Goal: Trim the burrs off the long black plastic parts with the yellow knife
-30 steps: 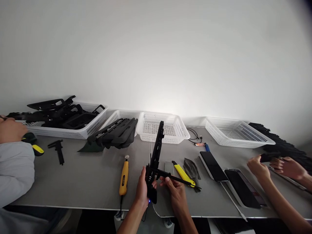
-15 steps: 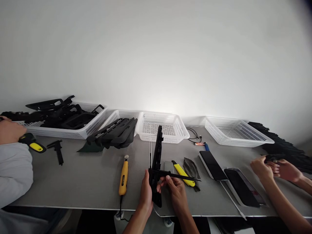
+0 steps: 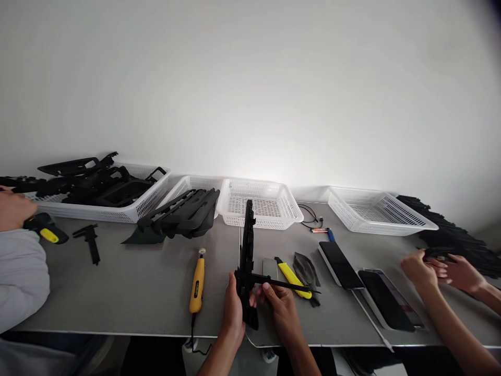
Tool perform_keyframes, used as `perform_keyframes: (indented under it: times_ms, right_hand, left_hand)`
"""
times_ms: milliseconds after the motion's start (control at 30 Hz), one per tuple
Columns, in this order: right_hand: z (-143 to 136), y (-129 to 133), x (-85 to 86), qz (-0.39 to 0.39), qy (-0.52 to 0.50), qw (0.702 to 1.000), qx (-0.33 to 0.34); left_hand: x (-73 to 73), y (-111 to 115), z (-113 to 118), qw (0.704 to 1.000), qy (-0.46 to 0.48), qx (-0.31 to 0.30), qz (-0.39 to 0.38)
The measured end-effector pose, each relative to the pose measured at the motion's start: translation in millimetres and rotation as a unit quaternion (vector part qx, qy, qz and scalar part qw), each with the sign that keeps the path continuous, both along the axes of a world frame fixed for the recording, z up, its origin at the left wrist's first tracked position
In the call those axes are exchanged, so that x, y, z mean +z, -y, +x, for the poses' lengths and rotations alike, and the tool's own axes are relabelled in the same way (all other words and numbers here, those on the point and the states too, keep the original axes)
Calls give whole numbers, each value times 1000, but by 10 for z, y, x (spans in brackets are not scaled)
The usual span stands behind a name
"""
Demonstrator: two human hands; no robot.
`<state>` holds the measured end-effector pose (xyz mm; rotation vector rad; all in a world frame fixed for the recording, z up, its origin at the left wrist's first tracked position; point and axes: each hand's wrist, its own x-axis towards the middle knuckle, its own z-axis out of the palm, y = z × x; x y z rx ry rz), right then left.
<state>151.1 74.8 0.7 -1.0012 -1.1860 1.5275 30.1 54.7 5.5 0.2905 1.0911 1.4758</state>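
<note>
Near the table's front edge, my left hand [image 3: 234, 308] is closed on a long black plastic part [image 3: 247, 245], which stands nearly upright on edge. My right hand [image 3: 282, 309] grips a black caliper [image 3: 279, 282] by its beam, thumb on top. The caliper lies across the part at its lower half, its thin depth rod pointing right. My fingers and the part hide most of the jaws, so I cannot tell how they meet the part. Right of my hands lie a yellow utility knife [image 3: 291, 277] and a crumpled dark cloth [image 3: 307, 269].
A yellow rotary tool [image 3: 198, 284] lies left of my hands. White baskets [image 3: 258, 224] line the wall; dark parts [image 3: 188, 211] fill one. Another caliper [image 3: 91, 243] lies left. Phone-like devices [image 3: 341, 265] lie right. Co-workers' hands [image 3: 420, 269] and a sleeve [image 3: 23, 277] show at the sides.
The part and the caliper have shifted slightly left with my hands, and the part's upper end leans less to the right. Both grips look the same.
</note>
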Motion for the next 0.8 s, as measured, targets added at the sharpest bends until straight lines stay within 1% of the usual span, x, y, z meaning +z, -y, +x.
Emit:
perform_keyframes:
  times_ms: [67, 133, 333, 533, 800]
  right_hand:
    - [21, -4, -44, 9, 34, 999, -32]
    - [32, -8, -74, 8, 50, 997, -51]
    - [29, -15, -70, 10, 62, 997, -46]
    - [24, -24, -57, 13, 59, 997, -42]
    - [17, -17, -14, 16, 63, 997, -39]
  left_hand:
    - [-6, 6, -9, 1000, 9, -4, -8]
    - [-7, 11, -13, 1000, 15, -5, -14]
    - [-1, 15, -4, 1000, 1, 3, -15]
    - [-30, 2, -5, 1000, -3, 8, -18]
    - [-35, -1, -7, 1000, -16, 4, -9]
